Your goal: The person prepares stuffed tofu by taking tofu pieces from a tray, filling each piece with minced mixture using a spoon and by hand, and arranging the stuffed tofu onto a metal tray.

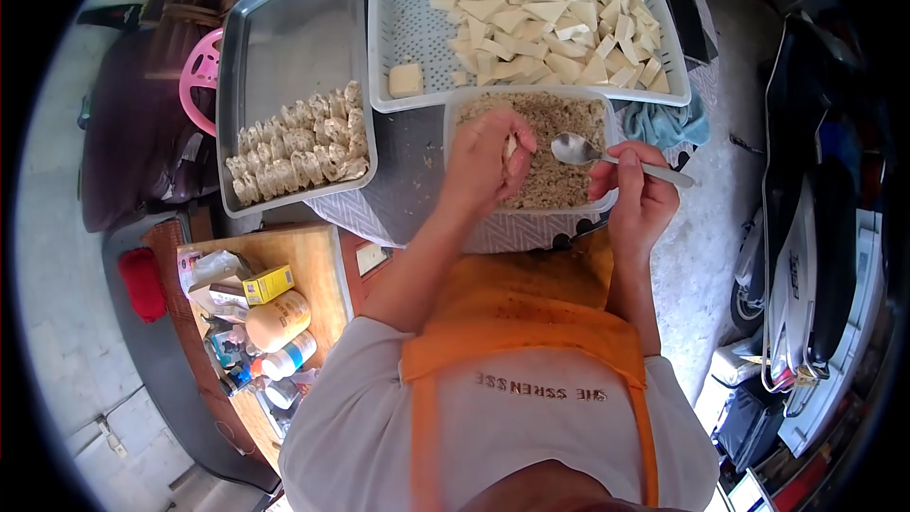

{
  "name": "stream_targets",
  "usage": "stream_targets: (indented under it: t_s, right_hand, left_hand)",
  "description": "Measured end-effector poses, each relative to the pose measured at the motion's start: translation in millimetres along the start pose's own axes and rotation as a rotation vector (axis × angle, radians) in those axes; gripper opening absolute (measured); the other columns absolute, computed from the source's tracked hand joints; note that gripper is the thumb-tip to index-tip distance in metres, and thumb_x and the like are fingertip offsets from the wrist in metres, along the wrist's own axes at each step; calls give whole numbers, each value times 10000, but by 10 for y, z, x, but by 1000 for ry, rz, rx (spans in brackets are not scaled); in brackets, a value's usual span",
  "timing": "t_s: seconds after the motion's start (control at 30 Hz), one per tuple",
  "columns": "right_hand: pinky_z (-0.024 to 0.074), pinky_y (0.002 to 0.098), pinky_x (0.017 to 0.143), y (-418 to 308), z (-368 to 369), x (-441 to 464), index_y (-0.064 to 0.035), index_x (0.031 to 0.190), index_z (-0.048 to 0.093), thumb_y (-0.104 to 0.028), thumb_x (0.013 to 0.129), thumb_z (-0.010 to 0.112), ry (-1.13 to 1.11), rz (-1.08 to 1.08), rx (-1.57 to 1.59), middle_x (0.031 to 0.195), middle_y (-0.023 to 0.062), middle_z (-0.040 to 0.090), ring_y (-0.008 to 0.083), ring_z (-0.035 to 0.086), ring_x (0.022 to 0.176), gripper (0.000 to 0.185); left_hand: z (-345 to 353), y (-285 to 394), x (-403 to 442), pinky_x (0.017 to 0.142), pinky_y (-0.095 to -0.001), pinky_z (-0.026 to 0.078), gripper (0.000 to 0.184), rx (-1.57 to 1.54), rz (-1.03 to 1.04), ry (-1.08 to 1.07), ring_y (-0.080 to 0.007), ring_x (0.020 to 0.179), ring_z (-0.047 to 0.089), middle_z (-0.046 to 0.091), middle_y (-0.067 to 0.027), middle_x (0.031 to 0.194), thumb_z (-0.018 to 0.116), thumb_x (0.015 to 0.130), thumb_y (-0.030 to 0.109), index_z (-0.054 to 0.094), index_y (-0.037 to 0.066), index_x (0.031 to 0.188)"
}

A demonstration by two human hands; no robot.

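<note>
My right hand [637,192] grips a metal spoon [573,149] by its handle, with the bowl over the filling. Curled fingers of my left hand [485,154] close round a pale piece of tofu [511,146], most of it hidden. Both hands are above a white plastic tub [449,123] of crumbly brown filling [559,188]. Behind the tub, a white perforated tray [417,33] carries a heap of cut tofu wedges [559,19] and one separate block [406,80]. Rows of filled pieces [301,147] lie in the near part of a metal tray [294,33] at the left.
A teal cloth [668,121] lies right of the tub, near a dark flat object [686,24]. A pink plastic handle [199,81] shows behind the metal tray. Bottles and a yellow box [269,284] crowd a wooden table [322,256] at lower left.
</note>
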State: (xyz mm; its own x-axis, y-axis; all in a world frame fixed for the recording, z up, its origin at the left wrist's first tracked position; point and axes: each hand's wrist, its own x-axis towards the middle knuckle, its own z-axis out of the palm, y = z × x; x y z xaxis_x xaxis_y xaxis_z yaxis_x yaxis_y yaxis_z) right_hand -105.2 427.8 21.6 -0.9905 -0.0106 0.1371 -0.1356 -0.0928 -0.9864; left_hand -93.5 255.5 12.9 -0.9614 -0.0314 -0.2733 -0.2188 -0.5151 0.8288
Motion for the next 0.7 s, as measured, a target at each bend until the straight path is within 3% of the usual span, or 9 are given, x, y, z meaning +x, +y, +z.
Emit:
stream_targets:
  t_s: [0.07,0.17,0.27,0.37,0.47,0.57,0.67,0.7]
  right_hand:
    - [434,210,458,10,-3,6,20,902,565,-87,932,464,9,-2,-12,652,84,601,94,527,487,151]
    - [438,215,453,36,-10,9,22,902,565,-97,935,460,5,-9,-12,652,91,601,104,529,481,162]
    - [428,202,463,44,-5,-1,15,908,563,-85,932,469,1,-1,9,657,76,600,85,524,496,139]
    - [423,195,470,55,-10,-2,11,911,562,-79,930,473,-6,4,22,659,69,599,75,524,506,127]
    - [425,195,472,46,2,-6,12,911,561,-79,930,473,-7,22,23,660,70,598,76,526,509,128]
    - [426,195,474,39,4,-8,14,911,560,-79,930,471,-8,31,20,661,72,598,77,527,511,130]
    - [427,195,475,45,0,-5,16,910,559,-77,931,468,-13,27,12,661,73,597,77,526,511,132]
    - [427,195,476,48,-1,-4,17,911,559,-76,932,467,-15,24,7,661,74,596,77,526,510,132]
  left_hand:
    - [126,40,12,329,-229,213,374,-58,29,83,-89,392,342,391,-7,502,398,964,328,482,55,723]
    - [-27,-38,81,329,-228,206,403,-201,-26,-118,-90,404,341,386,-8,528,399,961,359,428,77,675]
    - [-55,-47,26,335,-220,195,427,-121,-87,-112,-88,400,322,371,-4,535,397,963,374,355,98,640]
    - [-68,-34,28,329,-218,235,415,-152,-85,-147,-106,397,365,417,-18,545,382,972,364,477,69,696]
    - [114,98,5,323,-225,290,412,-68,-48,7,-135,405,422,470,-34,558,368,979,340,586,19,843]
    - [-45,6,26,328,-237,338,429,-118,-16,-162,-158,438,479,520,-55,604,361,981,333,603,-21,999]
    - [47,-67,64,328,-233,320,430,-190,-25,81,-154,415,454,508,-56,599,359,981,342,591,-14,911]
    - [43,-57,66,324,-233,304,431,-272,-44,38,-150,403,437,494,-54,582,358,980,348,576,-2,857]
